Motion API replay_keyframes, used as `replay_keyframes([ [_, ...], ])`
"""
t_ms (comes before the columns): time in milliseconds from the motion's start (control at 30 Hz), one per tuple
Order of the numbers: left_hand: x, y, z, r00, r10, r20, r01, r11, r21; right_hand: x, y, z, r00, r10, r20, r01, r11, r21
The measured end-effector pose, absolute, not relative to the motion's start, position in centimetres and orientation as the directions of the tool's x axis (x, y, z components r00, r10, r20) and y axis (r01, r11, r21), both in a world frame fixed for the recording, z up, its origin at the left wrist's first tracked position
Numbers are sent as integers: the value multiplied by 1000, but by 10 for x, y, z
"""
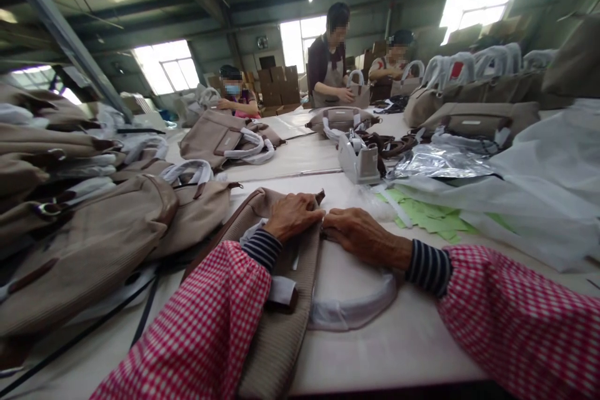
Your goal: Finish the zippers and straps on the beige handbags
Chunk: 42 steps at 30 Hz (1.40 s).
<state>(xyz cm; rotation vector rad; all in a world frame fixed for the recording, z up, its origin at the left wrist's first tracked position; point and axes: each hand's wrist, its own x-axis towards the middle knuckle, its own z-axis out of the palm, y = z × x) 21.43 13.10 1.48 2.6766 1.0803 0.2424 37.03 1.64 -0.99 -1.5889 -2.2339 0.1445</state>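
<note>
A beige handbag lies flat on the white table right in front of me, its plastic-wrapped handle curving out to the right. My left hand rests on the bag's upper edge with fingers curled down onto it. My right hand meets it from the right, fingers pinched at the same edge. Whatever small part sits between the fingertips is hidden. Both arms wear red checked sleeve covers over striped cuffs.
Piles of beige bags fill the left side. A tape dispenser, green paper slips and white plastic bags lie to the right. Three other people handle bags at the far end, near stacked cartons.
</note>
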Motion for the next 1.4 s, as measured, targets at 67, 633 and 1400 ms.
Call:
replay_keyframes([
  [67, 215, 130, 15, 726, 685, 62, 646, -711, 278, 367, 16, -9, -251, 939, 237, 927, 304, -220],
  [633, 211, 141, 1, 711, 688, 147, 586, -694, 418, 374, 12, -9, -339, 871, 355, 770, 474, -427],
  [1400, 212, 140, -1, 686, 705, 178, 667, -708, 233, 360, 12, -7, -253, 923, 289, 829, 361, -428],
])
